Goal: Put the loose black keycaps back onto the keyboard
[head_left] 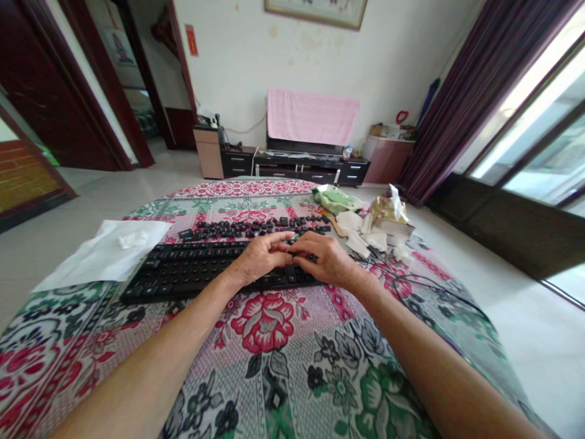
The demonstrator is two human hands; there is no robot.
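Note:
A black computer keyboard [183, 274] lies on the table in front of me, many of its keys off in the middle rows. My left hand [261, 259] and my right hand [323, 256] meet over its right part, fingertips touching. Both are closed in a pinch; whatever sits between the fingers is too small or hidden to make out. Loose black keycaps [228, 229] are spread in a band just behind the keyboard. The hands cover some of the keyboard's right side.
White paper [98, 256] with a crumpled tissue [133, 239] lies left. At the right are a green wipes pack [336, 199], used tissues [359, 241], a gold tissue box [390, 216] and a black cable [439, 286]. A flowered cloth [274, 378] covers the table.

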